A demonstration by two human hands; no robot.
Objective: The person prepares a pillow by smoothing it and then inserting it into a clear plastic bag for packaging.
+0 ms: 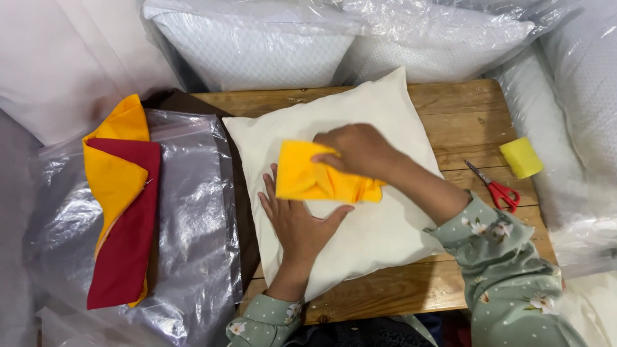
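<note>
Left hand (299,222) flat; right hand (357,151) (knuckles up) clenched.

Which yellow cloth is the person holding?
The folded yellow cloth on the cream pillow, under the right hand. The other yellow cloth lies untouched at the left on plastic, stacked with a red cloth.

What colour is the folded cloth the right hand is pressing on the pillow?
Bright yellow folded cloth, under the right hand, seen in the head view.
</note>
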